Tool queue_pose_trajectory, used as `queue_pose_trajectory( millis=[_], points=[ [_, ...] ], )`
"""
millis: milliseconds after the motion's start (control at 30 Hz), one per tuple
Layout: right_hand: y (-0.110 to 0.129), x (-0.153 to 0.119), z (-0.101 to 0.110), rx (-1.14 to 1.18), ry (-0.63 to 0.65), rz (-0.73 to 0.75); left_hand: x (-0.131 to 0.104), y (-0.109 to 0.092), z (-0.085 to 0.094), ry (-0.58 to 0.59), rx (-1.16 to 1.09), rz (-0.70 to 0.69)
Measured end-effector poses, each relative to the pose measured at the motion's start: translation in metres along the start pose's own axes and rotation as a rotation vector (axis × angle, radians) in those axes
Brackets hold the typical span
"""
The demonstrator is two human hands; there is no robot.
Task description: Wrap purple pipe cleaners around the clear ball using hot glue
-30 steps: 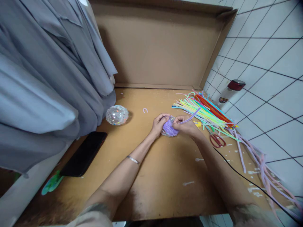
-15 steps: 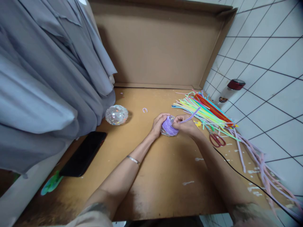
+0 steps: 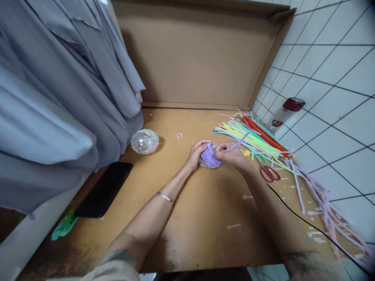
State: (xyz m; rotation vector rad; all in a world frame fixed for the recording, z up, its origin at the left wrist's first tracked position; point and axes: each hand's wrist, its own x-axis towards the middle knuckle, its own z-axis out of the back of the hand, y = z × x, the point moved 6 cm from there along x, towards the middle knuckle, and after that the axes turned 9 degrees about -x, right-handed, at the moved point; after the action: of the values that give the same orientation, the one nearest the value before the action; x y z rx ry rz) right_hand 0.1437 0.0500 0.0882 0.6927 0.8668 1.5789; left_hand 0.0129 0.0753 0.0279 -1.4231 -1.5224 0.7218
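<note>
A ball point(image 3: 209, 157) partly wrapped in rows of purple pipe cleaner is held just above or on the table, which I cannot tell. My left hand point(image 3: 197, 153) is closed around its left side, thumb on top of the purple rows. At the ball's right side my right hand point(image 3: 230, 153) pinches a purple pipe cleaner point(image 3: 241, 141), whose loose end sticks out up and to the right. The fingertips hide where the strand meets the ball. A second, clear ball point(image 3: 145, 141) with specks of colour sits apart on the left.
Colourful pipe cleaners point(image 3: 252, 134) lie heaped at the right, beside red-handled scissors point(image 3: 270, 173) and a black cable point(image 3: 304, 216). A red-lidded jar point(image 3: 285, 113) stands near the tiled wall. Left are a black phone point(image 3: 104, 190) and grey cloth point(image 3: 58, 97). Cardboard point(image 3: 196, 54) walls the back.
Hardly anything differs. The view has shifted very slightly, and both hands keep the same hold on the ball and the purple pipe cleaner.
</note>
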Motion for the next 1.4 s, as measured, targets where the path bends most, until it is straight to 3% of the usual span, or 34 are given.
queue_pose_trajectory(
  millis=[667, 1400],
  points=[
    [0.0014, 0.0012, 0.001, -0.037, -0.002, 0.028, -0.0025, 0.0006, -0.0019, 0.063, 0.033, -0.001],
    [-0.0013, 0.0021, 0.0005, -0.041, -0.007, 0.023, -0.0033, -0.0025, -0.0022, 0.039, 0.092, -0.022]
  ],
)
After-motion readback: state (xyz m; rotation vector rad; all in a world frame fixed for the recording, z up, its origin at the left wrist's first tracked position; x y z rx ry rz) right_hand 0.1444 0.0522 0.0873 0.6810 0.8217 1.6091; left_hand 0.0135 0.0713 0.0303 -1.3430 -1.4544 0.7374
